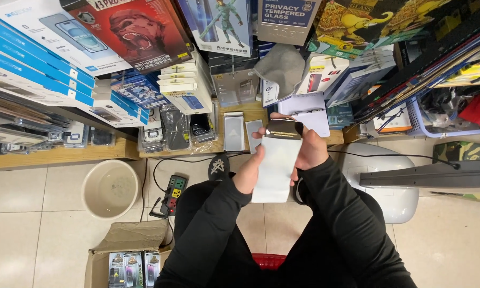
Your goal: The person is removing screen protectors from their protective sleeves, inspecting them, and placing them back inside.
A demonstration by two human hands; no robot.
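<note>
head | my L hand (249, 172) clamps white sleeve (276, 168) at its L edge, chest-high above floor | R hand (307, 149) pinches dark glass pack (284, 128) at sleeve mouth | tip: keep sleeve mouth square, slide straight, thumbs off glass face

Phone-accessory shop: stacked screen-protector boxes (53, 58) crowd wooden shelf (58, 156); stock carton (127, 261) on tiled floor.

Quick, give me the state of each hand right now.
Left hand: closed on the left edge of the flat white paper sleeve.
Right hand: closed on the dark glossy rectangular sheet at the sleeve's top.
</note>
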